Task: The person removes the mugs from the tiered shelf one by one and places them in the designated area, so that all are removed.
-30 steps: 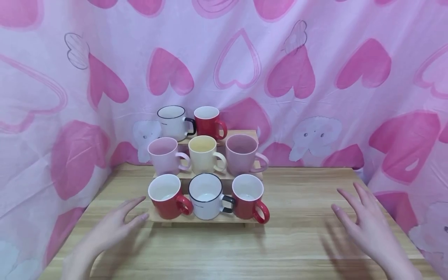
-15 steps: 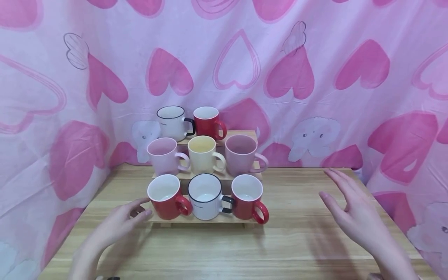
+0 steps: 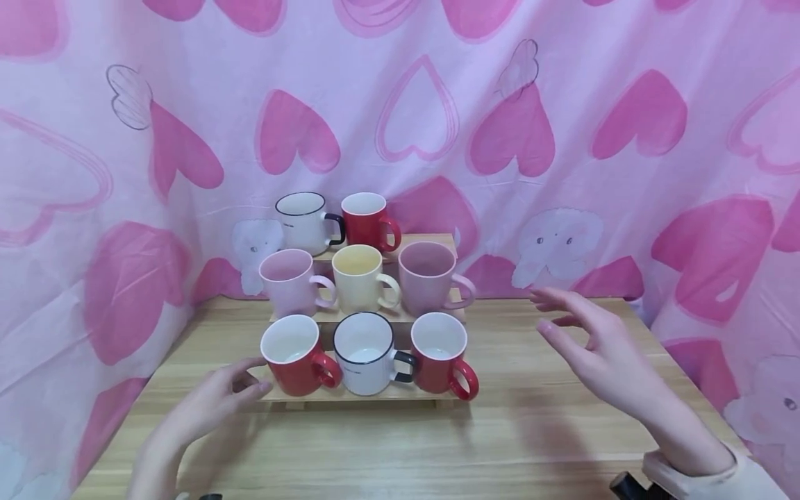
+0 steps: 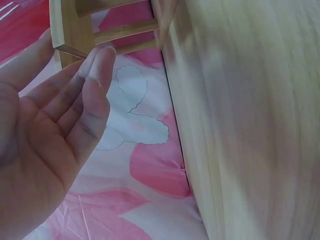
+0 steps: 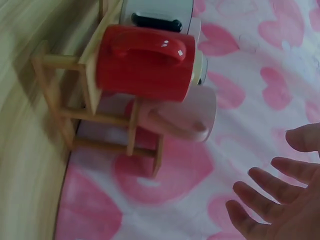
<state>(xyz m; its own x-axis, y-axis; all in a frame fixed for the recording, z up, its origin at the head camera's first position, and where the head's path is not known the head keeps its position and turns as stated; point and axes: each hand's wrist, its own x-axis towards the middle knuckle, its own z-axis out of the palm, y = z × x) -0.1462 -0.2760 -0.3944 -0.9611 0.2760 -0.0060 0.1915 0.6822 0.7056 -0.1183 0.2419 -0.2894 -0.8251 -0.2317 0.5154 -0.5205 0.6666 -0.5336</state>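
My left hand (image 3: 215, 399) is at the left end of a three-step wooden rack (image 3: 375, 396), its fingertips right by the shelf end and the front-left red mug (image 3: 294, 375). In the left wrist view its loosely bent fingers (image 4: 100, 75) overlap the shelf's lower corner. My right hand (image 3: 600, 347) hovers right of the rack, holding nothing, fingers forward and slightly bent. Beside that red mug on the front step stand a white mug with a black handle (image 3: 364, 371) and another red mug (image 3: 437, 368), also seen as a red mug (image 5: 147, 75) in the right wrist view.
Light pink (image 3: 290, 292), cream (image 3: 358, 288) and mauve mugs (image 3: 425, 288) fill the middle step. A white mug (image 3: 306, 232) and a red mug (image 3: 364, 226) stand on the top step, left of bare shelf (image 3: 431, 241). Heart-print cloth (image 3: 412, 118) hangs behind the wooden table (image 3: 387, 451).
My right hand has moved left toward the rack and its fingers have bent slightly. My left hand has moved a little right to the shelf end. The mugs stay in place.
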